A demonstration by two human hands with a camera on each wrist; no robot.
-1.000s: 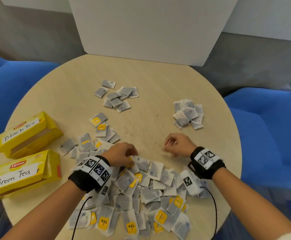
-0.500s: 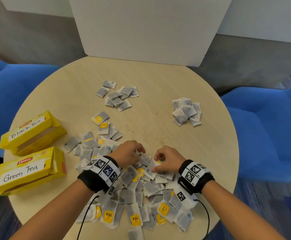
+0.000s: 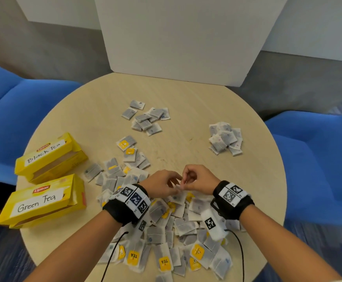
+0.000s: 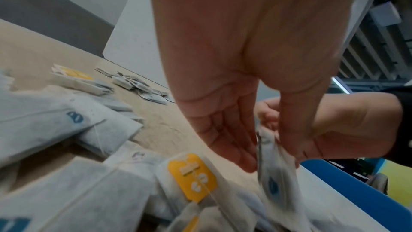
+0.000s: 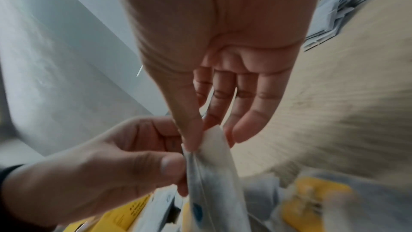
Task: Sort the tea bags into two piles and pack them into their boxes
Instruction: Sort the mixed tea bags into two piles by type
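A big mixed heap of tea bags, some with yellow tags, lies at the near side of the round table. My left hand and right hand meet just above the heap's far edge. Both pinch the same tea bag, which hangs down and bears a blue mark. In the right wrist view my right hand holds the top edge of the tea bag, and the left thumb presses its side. Two yellow boxes stand open at the left: Black Tea and Green Tea.
Two small sorted piles of tea bags lie further out, one at the far middle and one at the far right. A white board stands behind the table. Blue chairs flank it on the left and right.
My right hand came left from the bare table to the heap and met the left hand. Both hands have risen a little and now pinch one tea bag between them.
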